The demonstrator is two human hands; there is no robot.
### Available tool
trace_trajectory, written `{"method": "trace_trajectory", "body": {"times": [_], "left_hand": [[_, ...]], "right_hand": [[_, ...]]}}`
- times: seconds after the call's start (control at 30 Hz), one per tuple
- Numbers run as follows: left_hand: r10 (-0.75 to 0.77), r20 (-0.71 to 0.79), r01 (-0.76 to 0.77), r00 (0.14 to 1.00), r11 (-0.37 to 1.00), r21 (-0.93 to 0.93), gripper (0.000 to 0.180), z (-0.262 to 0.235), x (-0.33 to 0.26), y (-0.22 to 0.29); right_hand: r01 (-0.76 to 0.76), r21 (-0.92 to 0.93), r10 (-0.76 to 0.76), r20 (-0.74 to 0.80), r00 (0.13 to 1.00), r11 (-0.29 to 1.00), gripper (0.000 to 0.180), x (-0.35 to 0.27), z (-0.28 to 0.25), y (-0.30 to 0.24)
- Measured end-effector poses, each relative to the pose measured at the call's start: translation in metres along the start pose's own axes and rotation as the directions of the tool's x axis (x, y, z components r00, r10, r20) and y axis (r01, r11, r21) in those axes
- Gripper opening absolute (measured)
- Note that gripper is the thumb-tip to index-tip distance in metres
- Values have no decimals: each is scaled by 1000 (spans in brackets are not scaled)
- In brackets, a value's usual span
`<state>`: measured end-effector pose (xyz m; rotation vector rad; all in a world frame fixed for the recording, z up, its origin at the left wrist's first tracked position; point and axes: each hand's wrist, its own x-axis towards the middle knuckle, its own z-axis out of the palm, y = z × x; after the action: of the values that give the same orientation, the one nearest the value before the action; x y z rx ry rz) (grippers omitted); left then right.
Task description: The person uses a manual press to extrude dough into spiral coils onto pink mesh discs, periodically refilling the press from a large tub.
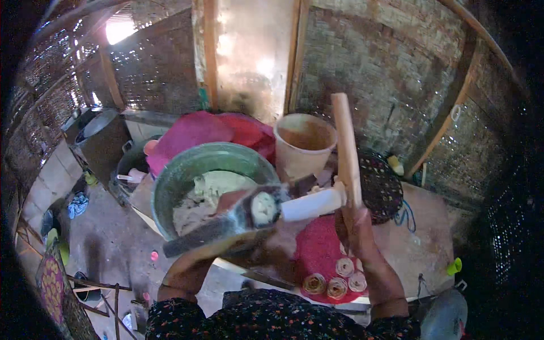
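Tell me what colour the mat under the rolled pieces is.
Red; the round mat shows best in the head view.

Left forearm: enters from the lower edge and rises toward the middle, wrist bent.
Left hand (195, 262): palm up, fingers spread flat beneath what it supports.
Right forearm: rises steeply from the lower right.
Right hand (354, 218): raised higher than the left, fingers wrapped tight in a fist-like grasp.

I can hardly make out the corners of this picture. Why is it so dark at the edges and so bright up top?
Head view: the fisheye lens blackens the rim and bends the wall posts; glare washes out the shiny panel and a gap in the woven wall; the left hand sits in shadow, the right hand slightly soft.
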<state>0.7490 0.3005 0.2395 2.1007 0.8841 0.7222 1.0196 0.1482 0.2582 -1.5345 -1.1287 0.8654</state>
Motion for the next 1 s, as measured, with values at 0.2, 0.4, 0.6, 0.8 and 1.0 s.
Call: {"method": "trace_trajectory", "body": {"times": [0.2,0.4,0.6,0.8,1.0], "left_hand": [[107,424,-68,899,992,-104,78,80,-3,56],[48,830,-39,556,999,-31,72,173,-38,63],[204,812,-72,546,978,-197,51,248,-44,37],[327,511,18,795,830,-558,74,221,3,91],[-145,-34,12,989,308,-951,79,215,45,115]], "right_hand": [[561,-564,-548,215,808,606,88,-52,-47,-34],[274,-610,-115,286,951,744,88,-115,-67,14],[-234,173,152,386,910,957,77,-134,-99,96],[-571,354,345,529,776,741,63,-166,-148,121],[-324,-9,311,311,898,946,60,-139,-136,130]]}}
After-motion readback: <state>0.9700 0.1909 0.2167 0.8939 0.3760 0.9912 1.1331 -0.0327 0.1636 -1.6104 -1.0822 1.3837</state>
